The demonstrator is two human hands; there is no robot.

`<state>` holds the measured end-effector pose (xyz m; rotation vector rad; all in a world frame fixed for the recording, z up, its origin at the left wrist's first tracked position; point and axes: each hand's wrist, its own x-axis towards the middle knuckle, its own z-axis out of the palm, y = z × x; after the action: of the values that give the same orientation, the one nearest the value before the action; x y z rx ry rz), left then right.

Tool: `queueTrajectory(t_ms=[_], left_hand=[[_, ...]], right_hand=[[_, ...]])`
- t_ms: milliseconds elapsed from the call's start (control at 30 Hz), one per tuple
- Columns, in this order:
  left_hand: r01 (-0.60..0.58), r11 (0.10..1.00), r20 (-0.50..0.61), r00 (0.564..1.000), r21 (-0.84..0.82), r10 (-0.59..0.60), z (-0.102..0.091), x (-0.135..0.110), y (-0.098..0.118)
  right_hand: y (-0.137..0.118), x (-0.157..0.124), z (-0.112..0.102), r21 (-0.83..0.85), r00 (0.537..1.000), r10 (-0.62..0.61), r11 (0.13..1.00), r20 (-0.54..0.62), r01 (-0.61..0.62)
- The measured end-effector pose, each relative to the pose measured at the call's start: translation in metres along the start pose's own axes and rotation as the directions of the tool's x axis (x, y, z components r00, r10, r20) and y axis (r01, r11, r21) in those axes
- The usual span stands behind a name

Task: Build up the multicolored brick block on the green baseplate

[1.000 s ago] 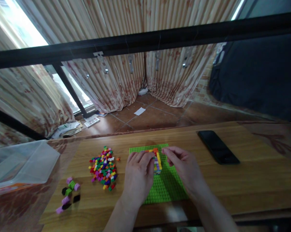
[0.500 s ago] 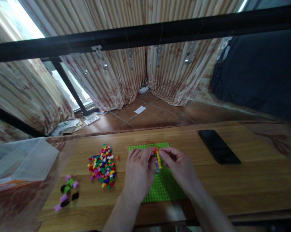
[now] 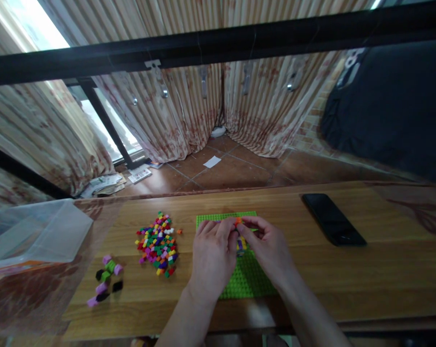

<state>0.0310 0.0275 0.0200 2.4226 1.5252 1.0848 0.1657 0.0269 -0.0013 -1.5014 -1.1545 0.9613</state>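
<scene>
Head view shows a small brick build [image 3: 241, 244] on a green baseplate [image 3: 247, 284], left hand [image 3: 214, 248] and right hand [image 3: 270, 246] bent over it; whether either pinches a piece cannot be told. Steadying one side while pressing squarely should help. Right, bench [image 3: 312, 274] separates baseplate from phone [image 3: 332, 219]; left, loose bricks [image 3: 158, 246] limit sweeping.

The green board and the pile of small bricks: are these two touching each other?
Apart. The head view shows bare wooden table between the green board and the brick pile; even the stray orange brick stops short.
</scene>
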Motion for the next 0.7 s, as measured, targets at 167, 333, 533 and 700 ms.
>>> queueTrajectory(t_ms=[167,333,533,700], left_hand=[[0.046,0.999,-0.023,0.999,0.015,-0.045,0.003,-0.002,0.003],[0.064,0.997,-0.058,0.996,0.035,-0.062,0.005,-0.005,0.006],[0.019,0.998,-0.071,0.997,0.065,-0.014,0.007,-0.005,0.007],[-0.003,0.998,-0.058,0.998,0.066,0.007,0.008,-0.007,0.007]], right_hand=[[-0.004,-0.002,0.000,-0.069,1.000,-0.020,0.997,0.004,0.020],[-0.009,-0.003,0.001,-0.132,1.000,-0.001,0.991,-0.013,-0.001],[-0.015,-0.005,0.002,-0.184,0.998,-0.046,0.982,-0.031,0.039],[-0.018,-0.005,0.002,-0.165,0.999,-0.042,0.986,-0.027,0.037]])
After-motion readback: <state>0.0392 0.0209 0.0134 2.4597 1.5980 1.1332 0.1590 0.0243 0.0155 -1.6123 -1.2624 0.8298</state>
